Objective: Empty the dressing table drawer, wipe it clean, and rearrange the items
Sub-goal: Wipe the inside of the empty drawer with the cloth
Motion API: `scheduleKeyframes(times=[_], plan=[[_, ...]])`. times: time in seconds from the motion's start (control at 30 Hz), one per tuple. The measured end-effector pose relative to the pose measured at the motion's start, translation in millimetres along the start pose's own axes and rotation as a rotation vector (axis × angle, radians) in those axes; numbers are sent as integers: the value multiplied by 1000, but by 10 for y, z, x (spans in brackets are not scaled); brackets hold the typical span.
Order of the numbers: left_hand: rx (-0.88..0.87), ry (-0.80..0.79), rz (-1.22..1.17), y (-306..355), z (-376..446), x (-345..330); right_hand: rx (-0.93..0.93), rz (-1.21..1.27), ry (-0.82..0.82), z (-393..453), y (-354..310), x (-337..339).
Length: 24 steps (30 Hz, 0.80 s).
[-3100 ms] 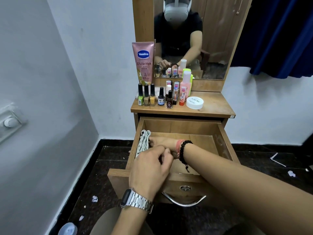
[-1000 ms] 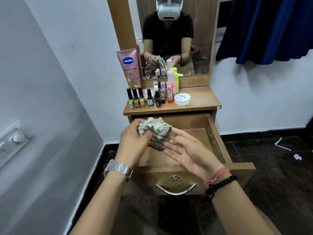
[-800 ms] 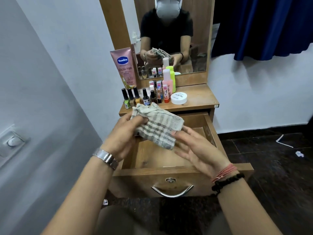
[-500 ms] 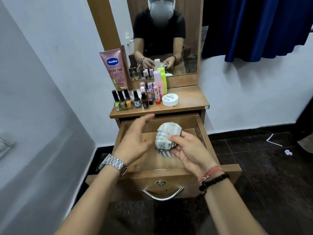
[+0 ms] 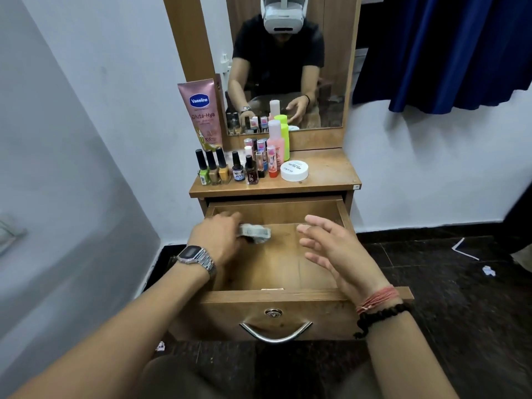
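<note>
A blue curtain point(image 5: 449, 50) hangs up right of the hands; paper scraps point(image 5: 488, 271) lie on the dark floor point(image 5: 460, 312) to their right.

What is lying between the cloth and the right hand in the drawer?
Nothing: head view shows bare drawer floor between cloth and right hand.

Checked cloth point(image 5: 255, 233) bunched, back-left in open drawer point(image 5: 288, 296).

Silver metal watch point(image 5: 196, 258) on left wrist; red threads (several strands) point(image 5: 377, 298) and black bead bracelet point(image 5: 380, 315) on right.
</note>
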State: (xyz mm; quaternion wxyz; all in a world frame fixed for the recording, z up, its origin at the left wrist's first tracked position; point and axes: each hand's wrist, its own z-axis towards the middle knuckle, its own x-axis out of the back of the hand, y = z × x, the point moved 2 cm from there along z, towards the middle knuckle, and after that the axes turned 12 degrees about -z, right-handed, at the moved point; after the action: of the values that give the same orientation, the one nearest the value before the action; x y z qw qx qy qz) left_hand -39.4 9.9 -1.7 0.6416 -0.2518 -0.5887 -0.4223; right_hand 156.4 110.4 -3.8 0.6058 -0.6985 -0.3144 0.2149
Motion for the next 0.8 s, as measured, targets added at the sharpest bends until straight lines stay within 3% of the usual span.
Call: scheduleKeyframes(times=[0.13, 0.47, 0.63, 0.8], plan=[[-2, -393, 292, 16, -53, -241, 24, -218, 44, 16, 43, -25], [-101, -983, 500, 264, -61, -224, 4, -318, 75, 87, 136, -2], [-144, -1076, 268, 294, -22, -144, 0, -282, 76, 89, 135, -14], [-101, -1074, -253, 404, -9, -308, -23, -257, 135, 97, 158, 16]])
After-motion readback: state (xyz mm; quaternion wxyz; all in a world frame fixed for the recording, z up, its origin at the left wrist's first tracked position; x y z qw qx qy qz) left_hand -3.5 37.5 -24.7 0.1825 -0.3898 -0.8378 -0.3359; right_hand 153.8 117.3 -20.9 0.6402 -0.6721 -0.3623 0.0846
